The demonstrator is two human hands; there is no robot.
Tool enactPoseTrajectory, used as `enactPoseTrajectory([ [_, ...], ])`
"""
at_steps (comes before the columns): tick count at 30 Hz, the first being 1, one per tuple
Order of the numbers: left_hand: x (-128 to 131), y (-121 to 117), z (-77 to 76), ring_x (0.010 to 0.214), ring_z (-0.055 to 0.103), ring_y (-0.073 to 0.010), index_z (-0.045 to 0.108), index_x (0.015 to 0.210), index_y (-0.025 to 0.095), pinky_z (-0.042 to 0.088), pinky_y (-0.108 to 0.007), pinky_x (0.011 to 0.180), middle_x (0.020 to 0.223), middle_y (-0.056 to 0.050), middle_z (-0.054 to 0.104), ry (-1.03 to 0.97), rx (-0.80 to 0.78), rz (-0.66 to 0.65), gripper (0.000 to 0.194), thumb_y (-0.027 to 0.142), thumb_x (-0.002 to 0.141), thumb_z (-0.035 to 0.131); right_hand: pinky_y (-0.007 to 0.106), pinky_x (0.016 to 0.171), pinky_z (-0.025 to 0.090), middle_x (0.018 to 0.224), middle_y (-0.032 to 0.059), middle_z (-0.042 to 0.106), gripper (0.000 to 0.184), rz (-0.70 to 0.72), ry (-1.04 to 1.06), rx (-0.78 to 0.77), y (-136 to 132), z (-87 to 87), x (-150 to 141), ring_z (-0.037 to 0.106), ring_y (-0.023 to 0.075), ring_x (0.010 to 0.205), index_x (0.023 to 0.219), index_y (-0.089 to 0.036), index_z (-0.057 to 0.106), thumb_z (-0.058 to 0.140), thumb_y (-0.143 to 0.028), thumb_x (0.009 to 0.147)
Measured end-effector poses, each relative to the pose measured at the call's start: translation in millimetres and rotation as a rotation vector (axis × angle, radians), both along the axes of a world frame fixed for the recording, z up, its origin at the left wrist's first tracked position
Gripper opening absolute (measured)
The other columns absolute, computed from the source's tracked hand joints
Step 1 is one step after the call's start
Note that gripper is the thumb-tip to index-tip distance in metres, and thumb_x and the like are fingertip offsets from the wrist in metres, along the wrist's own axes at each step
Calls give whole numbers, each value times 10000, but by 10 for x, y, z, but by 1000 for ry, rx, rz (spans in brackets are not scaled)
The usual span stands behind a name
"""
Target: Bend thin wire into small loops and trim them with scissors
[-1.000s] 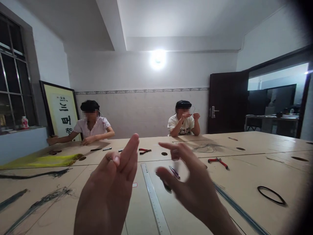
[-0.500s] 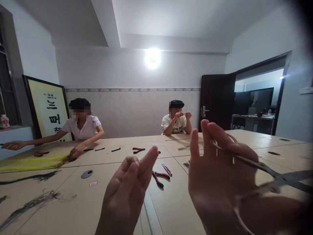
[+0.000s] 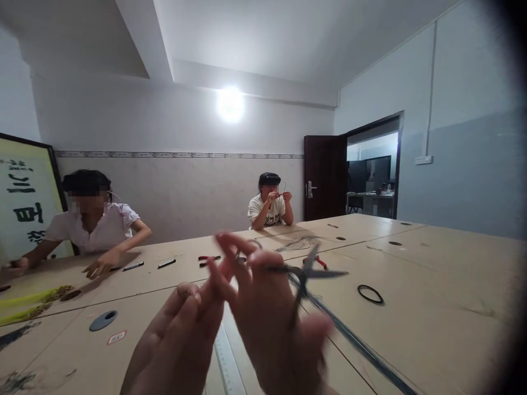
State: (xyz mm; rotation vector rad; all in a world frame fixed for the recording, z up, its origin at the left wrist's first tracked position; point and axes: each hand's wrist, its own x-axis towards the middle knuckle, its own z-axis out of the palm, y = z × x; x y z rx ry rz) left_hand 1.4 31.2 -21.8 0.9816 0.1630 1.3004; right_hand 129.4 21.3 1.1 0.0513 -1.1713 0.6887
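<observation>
The left hand rises from the bottom of the head view with its fingers stretched out and slightly bent, their tips crossing those of the right hand; motion blur hides whether it pinches anything thin. The right hand is curled around a pair of small scissors, which stick out just beyond its fingers with the dark blades spread apart. Directly below the hands, a steel ruler lies on the pale counter, and a long bundle of dark wire strands runs from beneath the right hand toward the lower right. Further right of the hands sits a black wire ring. Beyond the scissors are red-handled pliers and a loose tangle of thin wire, while a second pair of pliers lies beyond the left hand. Left of the hands are a round grey disc and a small label. Across the counter, a co-worker holds a thin wire up with both hands, and another co-worker, further left, rests a spread hand on the counter.
</observation>
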Motion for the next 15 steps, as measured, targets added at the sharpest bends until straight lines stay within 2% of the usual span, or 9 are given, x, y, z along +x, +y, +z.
enactPoseTrajectory([
  [2,-28,22,13,1387,304,-212,695,995,272,253,-400,1167,1237,-13,669,91,-7,-46,221,210,909,501,474,1095,343,1267,-6,597,381,-150,181,57,-5,6,16,421,239,1324,974,-317,637,579,-643,787],
  [4,-34,14,39,1392,292,-198,697,972,269,235,-378,1170,1251,-8,660,127,-11,-43,233,230,926,472,451,1131,290,1234,-54,618,203,-290,285,156,-81,18,54,395,201,1341,927,-326,647,595,-503,841],
  [5,-26,-5,53,1393,292,-198,699,947,265,226,-372,1172,1257,-7,656,130,-10,-32,221,239,925,481,450,1110,332,1203,-71,636,125,-290,271,174,-129,23,76,427,198,1320,904,-334,650,588,-435,863],
  [7,15,-79,79,1388,317,-223,697,868,251,210,-394,1179,1240,-15,668,130,-13,-3,164,263,904,537,440,974,485,1150,-85,667,118,-110,133,170,-182,29,111,549,200,1210,905,-357,653,536,-341,903],
  [9,67,-189,105,1381,341,-264,679,764,237,194,-445,1181,1219,-20,682,145,-18,21,125,282,861,615,464,853,550,1185,-33,661,169,90,-17,97,-131,33,128,606,248,1137,959,-347,649,523,-436,892],
  [10,88,-247,119,1382,342,-275,664,718,233,180,-457,1181,1214,-18,684,161,-22,29,133,293,836,650,501,856,540,1208,10,649,258,112,-27,43,-73,36,134,602,278,1141,972,-320,644,514,-519,872],
  [12,109,-338,148,1391,329,-271,644,658,236,135,-450,1183,1227,-1,678,170,-30,43,172,326,794,696,556,982,435,1243,42,621,362,6,97,-55,42,48,155,524,293,1234,941,-285,628,477,-602,854],
  [14,104,-362,174,1398,318,-254,640,633,240,85,-428,1183,1245,7,667,135,-20,76,182,318,785,703,537,1098,300,1258,9,599,336,-149,264,-19,71,61,193,411,252,1333,936,-286,612,435,-567,887],
  [15,98,-345,181,1396,322,-251,643,631,240,78,-428,1182,1230,1,676,112,-11,94,183,302,797,689,510,1121,275,1267,-12,590,320,-137,271,49,43,63,209,374,232,1357,951,-298,612,431,-555,892],
])
